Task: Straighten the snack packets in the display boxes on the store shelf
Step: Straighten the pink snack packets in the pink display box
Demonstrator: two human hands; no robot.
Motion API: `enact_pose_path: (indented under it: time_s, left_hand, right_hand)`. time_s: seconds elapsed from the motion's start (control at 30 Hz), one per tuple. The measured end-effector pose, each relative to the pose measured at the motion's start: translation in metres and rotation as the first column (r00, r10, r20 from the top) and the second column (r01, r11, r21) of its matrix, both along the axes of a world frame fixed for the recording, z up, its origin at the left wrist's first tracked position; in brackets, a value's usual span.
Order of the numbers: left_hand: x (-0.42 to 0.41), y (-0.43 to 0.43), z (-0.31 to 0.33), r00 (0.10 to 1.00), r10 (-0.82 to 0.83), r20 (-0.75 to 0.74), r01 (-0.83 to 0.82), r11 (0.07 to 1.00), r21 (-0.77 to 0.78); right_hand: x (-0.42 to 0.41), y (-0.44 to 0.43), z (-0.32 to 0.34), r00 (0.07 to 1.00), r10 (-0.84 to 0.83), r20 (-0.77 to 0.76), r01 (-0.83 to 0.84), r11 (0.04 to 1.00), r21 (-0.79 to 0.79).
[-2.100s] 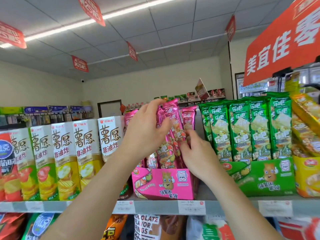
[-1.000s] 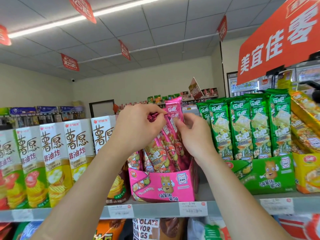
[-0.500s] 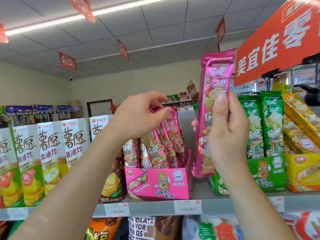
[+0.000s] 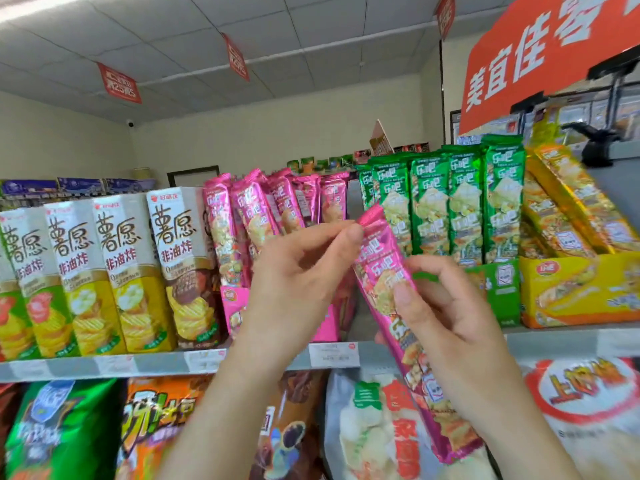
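Holding one pink packet (image 4: 381, 261) up in front of the shelf (image 4: 156, 363), tilted, top end leaning left, btm end down over the bags (image 4: 374, 427) on the lower level. Pinching its top corner w/ L hand (image 4: 294, 282) fingers (image 4: 353, 233). Gripping its middle w/ R hand (image 4: 446, 323), thumb on the front, other fingers curled behind.

Blocking most of the pink display box (image 4: 231, 306) w/ L hand & wrist, just the left edge & a strip at right on show. Standing in it, approx upright, tops fanned a bit: more pink packets (image 4: 256, 216). Crossing the left part of the green box (image 4: 502, 289) w/ the held packet.

Above that, green packets (image 4: 464, 202) upright in a row. Next right, yellow box (image 4: 571, 289) w/ yellow packets (image 4: 568, 216) leaning. Left of pink box, tall chip cartons (image 4: 121, 271) side by side. Price tag (image 4: 334, 355) on shelf edge, btwn the wrists.
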State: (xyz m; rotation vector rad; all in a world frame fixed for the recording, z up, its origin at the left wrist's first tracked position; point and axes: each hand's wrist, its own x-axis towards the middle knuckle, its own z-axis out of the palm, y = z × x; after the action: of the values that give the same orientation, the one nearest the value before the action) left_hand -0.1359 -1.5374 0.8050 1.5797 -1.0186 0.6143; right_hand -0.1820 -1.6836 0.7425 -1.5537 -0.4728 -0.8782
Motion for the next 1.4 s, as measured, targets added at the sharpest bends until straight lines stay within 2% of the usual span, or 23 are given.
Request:
enact_pose_path:
  time_s: [0.07,0.13,0.2,0.27,0.37,0.47,0.53,0.77,0.87,1.03,1.23,1.3,1.4]
  left_hand:
    - [-0.008,-0.006,-0.014,0.964,-0.125,-0.233,0.086,0.982,-0.169]
    - [-0.015,-0.014,-0.028,0.912,-0.231,-0.340,0.130,0.947,-0.294]
    - [-0.023,-0.019,-0.038,0.875,-0.295,-0.383,0.117,0.898,-0.424]
    - [-0.029,-0.022,-0.046,0.857,-0.316,-0.408,0.057,0.843,-0.535]
    - [-0.038,-0.027,-0.057,0.832,-0.318,-0.455,-0.040,0.783,-0.620]
    - [-0.050,-0.031,-0.065,0.788,-0.363,-0.497,-0.068,0.751,-0.656]
    - [-0.056,-0.032,-0.070,0.772,-0.369,-0.518,-0.080,0.751,-0.655]
    - [-0.075,-0.031,-0.081,0.824,-0.280,-0.492,-0.028,0.848,-0.529]
    - [-0.076,-0.028,-0.084,0.819,-0.303,-0.487,0.040,0.877,-0.478]
    - [-0.077,-0.017,-0.086,0.865,-0.263,-0.427,0.124,0.937,-0.326]
    - [-0.088,-0.017,-0.086,0.940,-0.085,-0.330,-0.007,0.964,-0.268]
    - [-0.090,-0.020,-0.089,0.948,-0.015,-0.317,-0.075,0.960,-0.270]
    - [-0.092,-0.022,-0.092,0.939,0.007,-0.344,-0.115,0.948,-0.296]
  right_hand:
    - [-0.009,-0.005,-0.008,1.000,-0.004,-0.025,0.004,1.000,-0.023]
    - [-0.019,-0.013,-0.018,0.997,-0.005,-0.079,-0.001,0.997,-0.079]
    - [-0.031,-0.022,-0.029,0.984,0.027,-0.178,-0.057,0.985,-0.165]
    - [-0.043,-0.031,-0.042,0.952,0.094,-0.290,-0.152,0.971,-0.184]
    - [-0.061,-0.040,-0.057,0.890,0.182,-0.418,-0.259,0.957,-0.134]
    - [-0.076,-0.046,-0.068,0.854,0.226,-0.468,-0.273,0.962,-0.034]
    - [-0.085,-0.051,-0.073,0.850,0.236,-0.471,-0.271,0.963,-0.006]
    - [-0.108,-0.068,-0.079,0.833,0.275,-0.481,-0.308,0.951,0.010]
    - [-0.112,-0.070,-0.085,0.850,0.221,-0.478,-0.267,0.963,-0.029]
    - [-0.117,-0.070,-0.091,0.871,0.144,-0.469,-0.212,0.973,-0.094]
    - [-0.120,-0.067,-0.091,0.914,0.012,-0.405,-0.079,0.986,-0.149]
    - [-0.122,-0.064,-0.092,0.924,-0.038,-0.380,-0.020,0.989,-0.149]
    - [-0.124,-0.056,-0.095,0.929,-0.122,-0.350,0.073,0.986,-0.151]
